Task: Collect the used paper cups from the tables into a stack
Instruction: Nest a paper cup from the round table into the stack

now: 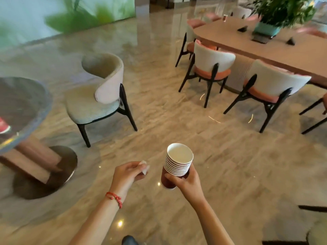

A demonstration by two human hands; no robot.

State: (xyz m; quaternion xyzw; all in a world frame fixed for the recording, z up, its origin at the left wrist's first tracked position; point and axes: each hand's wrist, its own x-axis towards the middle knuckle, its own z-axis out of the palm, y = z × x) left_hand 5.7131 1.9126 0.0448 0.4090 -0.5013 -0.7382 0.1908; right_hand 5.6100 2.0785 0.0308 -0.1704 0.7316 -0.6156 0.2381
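Right hand (187,179) grips upright cup stack (177,163), left hand (127,174) pinches white scrap (144,167); next cup (225,18) far ahead-right on long bench (265,48), right hand nearer

1. Open marble floor (177,110) lies ahead of both hands.
2. A round table (26,103) and beige chair (99,96) stand far left of the left hand (127,174).
3. Pink-cushioned chairs (212,68) and a long table (265,41) block the way ahead-right of the right hand (187,181).

Polished marble floor (159,106), glossy with light spots. Round grey table (23,103) near left; beige armchair (99,96) beside it. Long table (265,45) far right, white-backed chairs (212,68) alongside, potted plant (281,11) on top.
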